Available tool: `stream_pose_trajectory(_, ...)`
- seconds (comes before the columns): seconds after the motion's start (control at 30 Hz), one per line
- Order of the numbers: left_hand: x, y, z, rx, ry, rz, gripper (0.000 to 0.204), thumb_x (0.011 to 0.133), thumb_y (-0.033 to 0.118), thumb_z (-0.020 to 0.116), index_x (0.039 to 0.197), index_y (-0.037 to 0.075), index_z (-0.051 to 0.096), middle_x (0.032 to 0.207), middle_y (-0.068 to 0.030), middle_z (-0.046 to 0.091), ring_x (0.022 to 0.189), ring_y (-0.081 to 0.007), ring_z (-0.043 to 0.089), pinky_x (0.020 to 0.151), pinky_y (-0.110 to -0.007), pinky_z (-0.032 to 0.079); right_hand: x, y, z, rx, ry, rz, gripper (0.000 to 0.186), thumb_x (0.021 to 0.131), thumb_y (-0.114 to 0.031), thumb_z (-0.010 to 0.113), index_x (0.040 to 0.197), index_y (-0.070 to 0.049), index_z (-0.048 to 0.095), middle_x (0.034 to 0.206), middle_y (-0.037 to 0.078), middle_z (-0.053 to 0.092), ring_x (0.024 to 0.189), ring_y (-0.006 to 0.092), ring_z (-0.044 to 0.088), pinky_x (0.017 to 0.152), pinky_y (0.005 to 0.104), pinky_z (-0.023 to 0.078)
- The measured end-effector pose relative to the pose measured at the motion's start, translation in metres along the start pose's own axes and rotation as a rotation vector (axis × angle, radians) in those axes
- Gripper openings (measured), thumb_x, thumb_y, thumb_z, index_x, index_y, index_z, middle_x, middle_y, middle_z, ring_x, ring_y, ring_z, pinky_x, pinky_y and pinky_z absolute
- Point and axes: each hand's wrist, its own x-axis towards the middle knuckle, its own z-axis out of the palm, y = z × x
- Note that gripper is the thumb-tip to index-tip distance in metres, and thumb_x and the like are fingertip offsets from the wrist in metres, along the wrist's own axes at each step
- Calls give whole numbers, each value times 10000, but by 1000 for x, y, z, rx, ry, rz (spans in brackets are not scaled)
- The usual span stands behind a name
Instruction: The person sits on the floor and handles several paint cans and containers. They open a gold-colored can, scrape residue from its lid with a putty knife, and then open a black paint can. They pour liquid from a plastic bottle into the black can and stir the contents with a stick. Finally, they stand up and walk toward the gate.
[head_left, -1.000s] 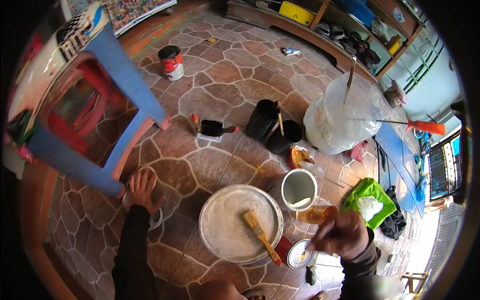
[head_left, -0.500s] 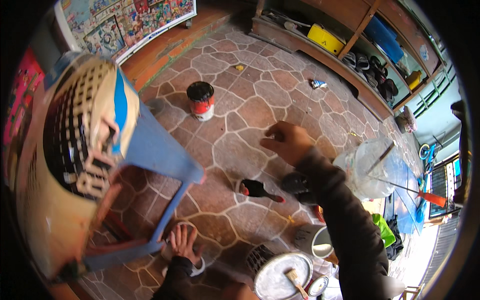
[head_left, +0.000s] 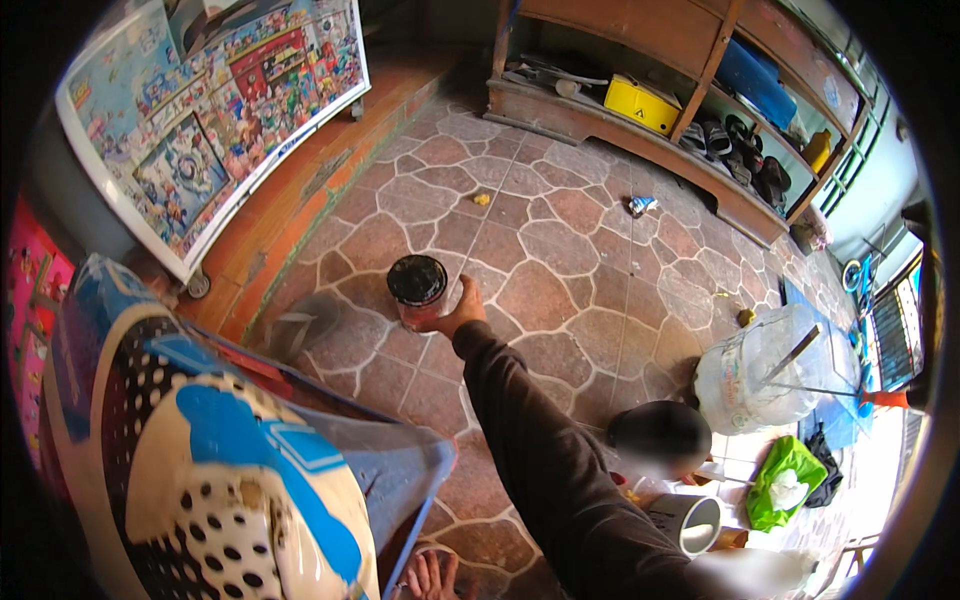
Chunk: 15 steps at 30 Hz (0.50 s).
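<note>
My right hand reaches far across the tiled floor, its fingers curled round a small paint can. The can is dark and smeared at the top, with a red and white side partly hidden by the hand. Low in the picture, my left hand shows only its fingers, which are spread apart beside the leg of a blue chair. The rest of that hand lies out of the picture, and nothing shows in its fingers.
A patterned cover fills the near left. To the right are a dark blurred round shape, a grey-white bucket, a clear plastic container and a green bag. A wooden cabinet with shoes stands at the back.
My right hand has moved forward and left and taken hold of the paint can. The view has shifted, so the left hand now sits at the lower edge and the brush has left the picture.
</note>
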Motion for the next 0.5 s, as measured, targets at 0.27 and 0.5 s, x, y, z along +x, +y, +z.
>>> stream_pose_trajectory(0.27,-6,-3,11,53,-43,-24,701,879,548,523,1445,139,465,1523,-232,349,1434,-461,239,1145,-635,133,20,17,66,413,66,-129,1168,440,-213,965,1396,-65,311,1295,106,587,1193,239,575,1027,362,463)
stream_pose_trajectory(0.5,1,0,6,115,-8,12,650,889,512,524,1417,135,493,1509,-229,371,1425,-464,254,1144,-633,152,0,0,40,292,172,-234,1009,480,-277,926,1329,-58,427,1206,116,639,1125,252,621,968,348,491)
